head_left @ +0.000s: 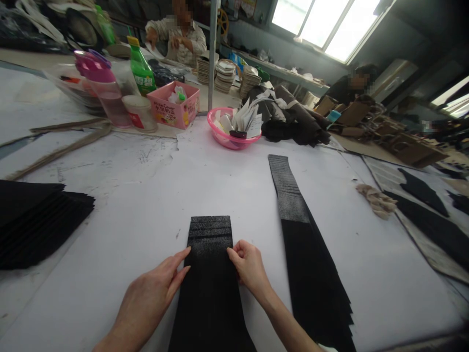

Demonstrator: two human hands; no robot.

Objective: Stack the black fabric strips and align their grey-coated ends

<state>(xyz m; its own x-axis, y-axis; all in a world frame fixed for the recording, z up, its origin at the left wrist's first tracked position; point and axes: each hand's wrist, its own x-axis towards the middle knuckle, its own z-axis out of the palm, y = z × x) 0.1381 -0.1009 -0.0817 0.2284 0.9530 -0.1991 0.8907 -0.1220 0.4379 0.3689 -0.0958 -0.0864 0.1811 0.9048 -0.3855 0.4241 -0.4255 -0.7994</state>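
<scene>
A staggered stack of black fabric pieces [210, 274] lies on the white table [146, 205] straight in front of me. My left hand [154, 288] rests at its left edge with fingers stretched out flat, touching the top piece. My right hand [249, 266] sits at the right edge, fingers curled in a pinch on the top piece's edge. A second, longer fanned row of black pieces [304, 244] runs away to the right. Another pile of black pieces [36, 220] lies at the left.
A pink bowl of paper slips [234, 128], a pink box [176, 105], a green bottle [141, 66] and cups stand at the back. A beige glove [377, 199] lies right. Two people sit at the far side among dark fabric and stacked pieces.
</scene>
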